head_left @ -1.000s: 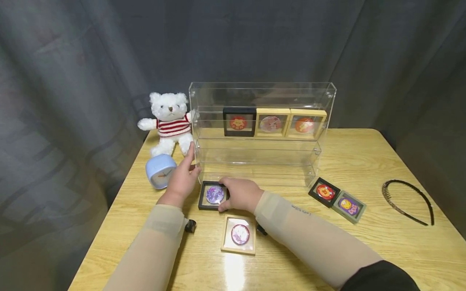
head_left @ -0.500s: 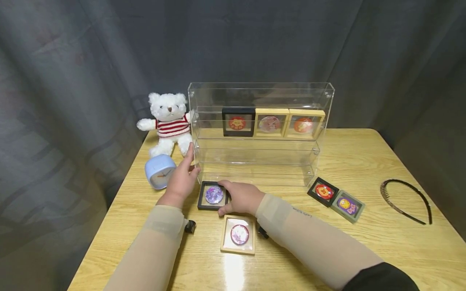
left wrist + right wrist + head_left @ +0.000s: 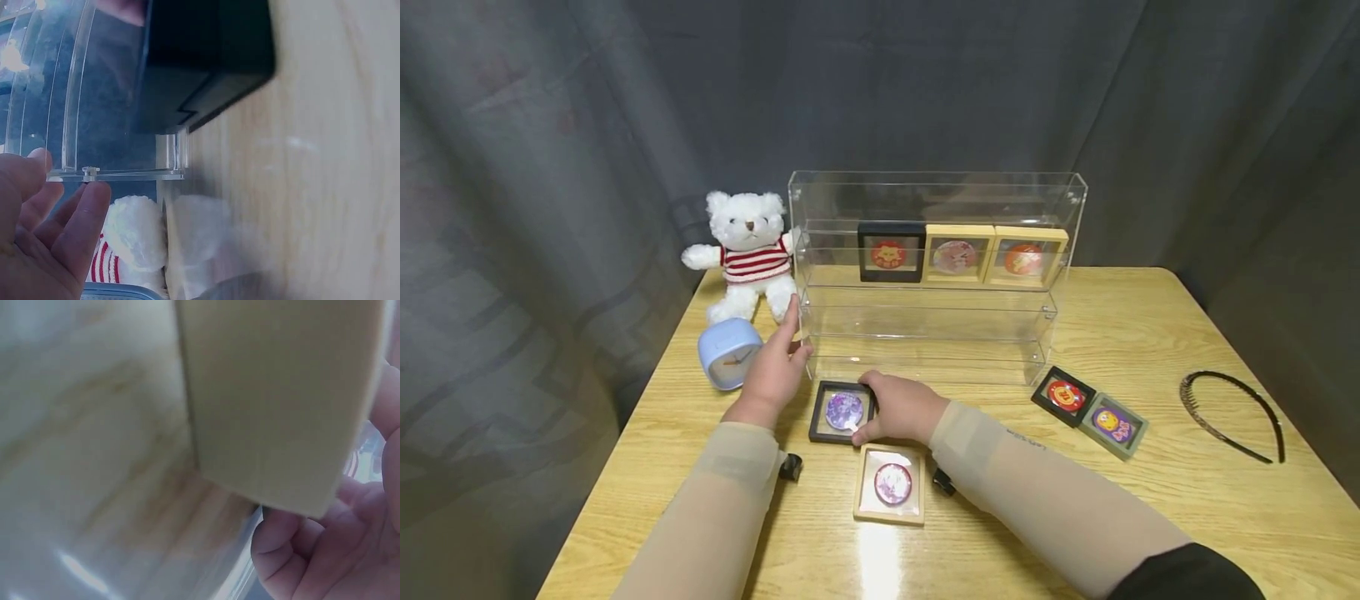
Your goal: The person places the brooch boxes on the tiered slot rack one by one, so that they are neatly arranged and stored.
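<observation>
In the head view, my right hand (image 3: 904,408) grips the right side of a small black display frame (image 3: 820,437) with a purple badge inside, thumb at the near side and fingers at the far side. The frame lies in front of a clear acrylic display rack (image 3: 940,323). At the rack's left end, my left hand (image 3: 772,372) touches the side panel with mostly straight fingers, as the left wrist view also shows. A wood-coloured frame (image 3: 889,517) with a pink badge lies just nearer than the black one; its edge (image 3: 275,412) fills much of the right wrist view.
Three framed badges (image 3: 955,253) stand on an upper tier of the rack. Left of it are a white teddy bear (image 3: 756,250) and a blue clock (image 3: 728,337). To the right lie a black frame (image 3: 1063,395), a green frame (image 3: 1114,426) and a headband (image 3: 1240,383).
The black frame with the purple badge has shifted slightly toward me, away from the rack, with my right hand on it. My left hand stays at the rack's side.
</observation>
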`<move>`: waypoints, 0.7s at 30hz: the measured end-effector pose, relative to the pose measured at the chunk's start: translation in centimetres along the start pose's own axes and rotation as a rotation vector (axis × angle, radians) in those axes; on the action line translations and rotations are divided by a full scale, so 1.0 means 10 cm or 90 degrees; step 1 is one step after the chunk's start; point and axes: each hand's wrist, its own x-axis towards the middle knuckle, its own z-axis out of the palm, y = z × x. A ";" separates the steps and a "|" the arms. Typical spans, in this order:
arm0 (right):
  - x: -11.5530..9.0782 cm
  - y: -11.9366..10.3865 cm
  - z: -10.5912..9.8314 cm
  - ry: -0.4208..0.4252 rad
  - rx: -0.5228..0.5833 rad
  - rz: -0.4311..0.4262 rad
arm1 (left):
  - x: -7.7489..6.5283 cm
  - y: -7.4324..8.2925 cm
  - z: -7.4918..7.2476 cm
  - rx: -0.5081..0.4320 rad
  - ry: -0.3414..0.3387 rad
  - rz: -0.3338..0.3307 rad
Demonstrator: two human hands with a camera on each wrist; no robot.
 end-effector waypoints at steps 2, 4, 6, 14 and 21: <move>0.00 0.01 0.01 0.010 0.011 -0.006 | 0.00 0.00 0.00 -0.002 -0.001 0.000; 0.00 0.01 0.01 0.022 0.028 -0.016 | 0.00 -0.01 0.00 -0.004 -0.002 0.001; -0.01 0.01 0.02 0.032 0.042 -0.026 | 0.01 -0.01 -0.01 -0.005 -0.003 0.003; -0.04 0.06 0.01 0.056 0.171 -0.071 | 0.02 -0.02 0.00 -0.002 -0.005 -0.001; -0.14 0.13 -0.13 0.099 0.207 -0.126 | 0.01 -0.02 0.01 0.000 -0.006 -0.003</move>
